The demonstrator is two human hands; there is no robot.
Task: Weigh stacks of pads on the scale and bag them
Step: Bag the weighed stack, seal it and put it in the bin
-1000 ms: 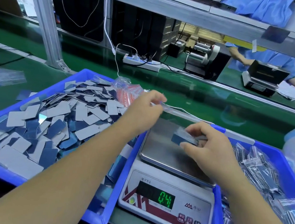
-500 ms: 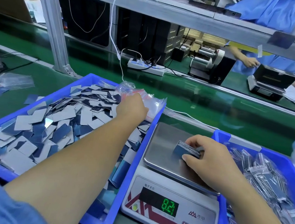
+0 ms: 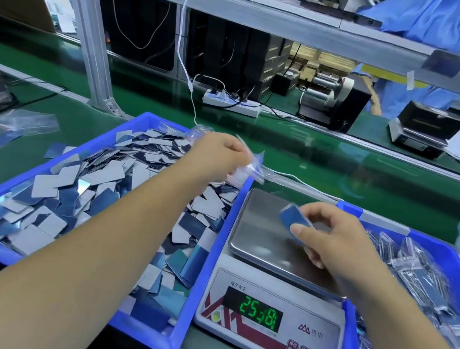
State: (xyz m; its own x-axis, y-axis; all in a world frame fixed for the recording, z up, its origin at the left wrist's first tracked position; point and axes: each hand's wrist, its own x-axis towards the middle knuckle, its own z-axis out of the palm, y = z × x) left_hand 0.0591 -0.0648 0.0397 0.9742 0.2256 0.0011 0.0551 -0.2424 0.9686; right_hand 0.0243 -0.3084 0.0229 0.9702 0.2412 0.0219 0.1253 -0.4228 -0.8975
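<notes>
Pads stack [image 3: 293, 221] pinched by right hand [image 3: 333, 237] above scale [image 3: 262, 235]; left hand [image 3: 219, 156] grips clear bag [image 3: 248, 170]

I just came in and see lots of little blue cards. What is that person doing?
A person is weighing small pads and bagging them. The right hand holds a stack of blue pads over the scale; whether it touches the pan is unclear. The left hand pinches a clear plastic bag at the far corner of the blue bin of loose pads. The bin on the right holds filled bags.
</notes>
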